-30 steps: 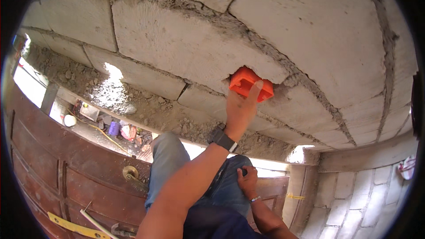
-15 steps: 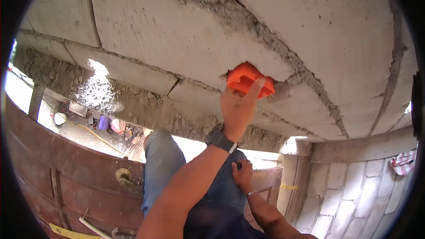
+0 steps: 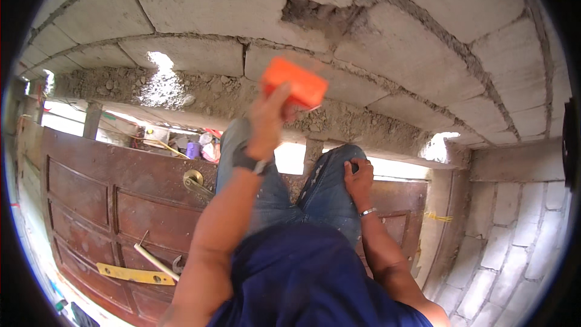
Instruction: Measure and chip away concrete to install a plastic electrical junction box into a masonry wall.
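Observation:
My left hand (image 3: 268,122) is closed round an orange electrical outlet box (image 3: 295,80), slightly blurred, in front of the block wall (image 3: 206,6). Beyond the box, a rough rectangular hole (image 3: 301,11) is cut in the wall, joining a mortar joint. My right hand (image 3: 359,180) rests on my right knee (image 3: 339,163), fingers curled; a small dark spot shows between thumb and fingers, and I cannot tell what it is.
Under my legs lies a brown panelled door (image 3: 151,206) with a brass handle (image 3: 195,180). On it are a yellow spirit level (image 3: 134,274) and a white tube (image 3: 156,263). Crumbled mortar (image 3: 212,94) lines the ledge at the wall. A purple container (image 3: 192,150) stands lower down.
The orange box has come out of the wall hole with my left hand, moving left and towards me. The hole is now uncovered. My right hand stays on the knee while the view has shifted.

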The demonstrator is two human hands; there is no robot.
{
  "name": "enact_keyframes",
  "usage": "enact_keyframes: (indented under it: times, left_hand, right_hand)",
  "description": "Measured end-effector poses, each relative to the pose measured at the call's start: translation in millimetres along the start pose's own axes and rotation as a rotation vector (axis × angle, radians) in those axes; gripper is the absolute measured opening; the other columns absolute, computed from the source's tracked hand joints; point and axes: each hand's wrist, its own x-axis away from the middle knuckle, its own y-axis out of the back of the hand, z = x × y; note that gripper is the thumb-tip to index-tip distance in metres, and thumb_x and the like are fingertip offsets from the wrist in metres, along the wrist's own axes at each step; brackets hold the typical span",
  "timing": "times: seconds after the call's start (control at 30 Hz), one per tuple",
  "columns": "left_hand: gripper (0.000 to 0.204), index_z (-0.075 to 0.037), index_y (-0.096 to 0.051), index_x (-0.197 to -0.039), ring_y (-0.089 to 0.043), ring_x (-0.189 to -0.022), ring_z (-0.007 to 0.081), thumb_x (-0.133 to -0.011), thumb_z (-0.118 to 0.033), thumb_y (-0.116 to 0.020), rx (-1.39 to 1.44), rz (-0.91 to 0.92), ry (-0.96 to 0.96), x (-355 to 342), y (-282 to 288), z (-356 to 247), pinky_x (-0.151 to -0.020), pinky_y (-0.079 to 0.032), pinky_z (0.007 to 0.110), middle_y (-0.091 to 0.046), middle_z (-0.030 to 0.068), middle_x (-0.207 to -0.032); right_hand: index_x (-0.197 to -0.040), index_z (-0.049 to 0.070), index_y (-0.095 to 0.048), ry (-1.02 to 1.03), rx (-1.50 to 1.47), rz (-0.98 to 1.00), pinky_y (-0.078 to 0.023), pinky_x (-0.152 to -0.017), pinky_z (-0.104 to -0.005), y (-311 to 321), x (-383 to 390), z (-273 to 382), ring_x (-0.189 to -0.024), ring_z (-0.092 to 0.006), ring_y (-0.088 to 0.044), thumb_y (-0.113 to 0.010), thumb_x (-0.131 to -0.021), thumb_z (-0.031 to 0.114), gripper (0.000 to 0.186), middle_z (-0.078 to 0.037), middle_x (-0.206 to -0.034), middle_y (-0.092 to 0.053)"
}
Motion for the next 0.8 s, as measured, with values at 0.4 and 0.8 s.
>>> enact_keyframes:
  times: [0.4,0.8]
  left_hand:
    - [0.053,-0.005,-0.054,-0.123,-0.055,-0.095,0.0113,-0.082,-0.033,-0.07,-0.958,-0.589,-0.133,164,309,-161,-0.076,-0.044,0.026,-0.059,0.0027,-0.11]
    - [0.065,-0.002,-0.061,-0.115,-0.065,-0.095,0.0296,-0.07,-0.048,-0.071,-1.711,-0.959,-0.077,216,334,-194,-0.082,-0.05,0.038,-0.068,0.0163,-0.103]
  right_hand:
    - [-0.086,0.005,-0.067,-0.026,-0.123,-0.062,-0.048,-0.076,-0.0434,3,3,-2,-0.085,-0.035,-0.059,-0.069,-0.079,0.022,0.018,-0.016,-0.091,-0.063]
    - [-0.09,0.002,-0.067,-0.026,-0.143,0.038,-0.047,-0.078,-0.0394,6,2,-39,-0.084,-0.0304,-0.062,-0.059,-0.089,0.032,0.031,-0.017,-0.088,-0.066]
